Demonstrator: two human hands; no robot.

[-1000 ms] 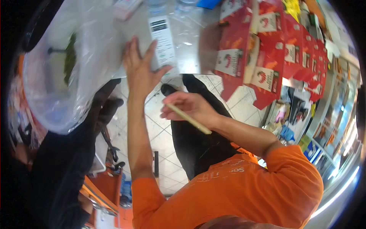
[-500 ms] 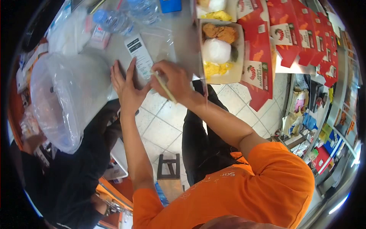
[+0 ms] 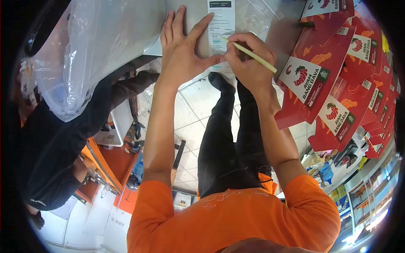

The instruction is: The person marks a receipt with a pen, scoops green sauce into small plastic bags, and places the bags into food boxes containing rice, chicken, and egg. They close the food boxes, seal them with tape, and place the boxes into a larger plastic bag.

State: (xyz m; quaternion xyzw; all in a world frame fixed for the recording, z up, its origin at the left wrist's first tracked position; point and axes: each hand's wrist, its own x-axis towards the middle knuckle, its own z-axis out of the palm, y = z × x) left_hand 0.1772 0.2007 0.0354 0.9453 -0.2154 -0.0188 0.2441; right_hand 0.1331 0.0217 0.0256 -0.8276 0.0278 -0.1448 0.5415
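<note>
A long printed receipt (image 3: 221, 25) lies on the grey counter, with green marks over some of its lines. My left hand (image 3: 180, 57) is spread flat beside it, its index finger and thumb resting on the paper. Pinched in my right hand (image 3: 252, 63) is a slim pale-yellow highlighter pen (image 3: 260, 61). The pen's tip is at the receipt, near the marked lines.
To the right stand several red printed food boxes (image 3: 306, 80). A large clear plastic bag (image 3: 71, 59) hangs at the left, with a person in dark clothes (image 3: 63, 147) near it. Clear plastic (image 3: 255, 19) lies by the receipt. A tiled floor (image 3: 185, 109) shows below.
The camera view has shifted, bringing the hands and receipt up and right in the picture. Bottles and the open food boxes have left view. The pen stays in my right hand.
</note>
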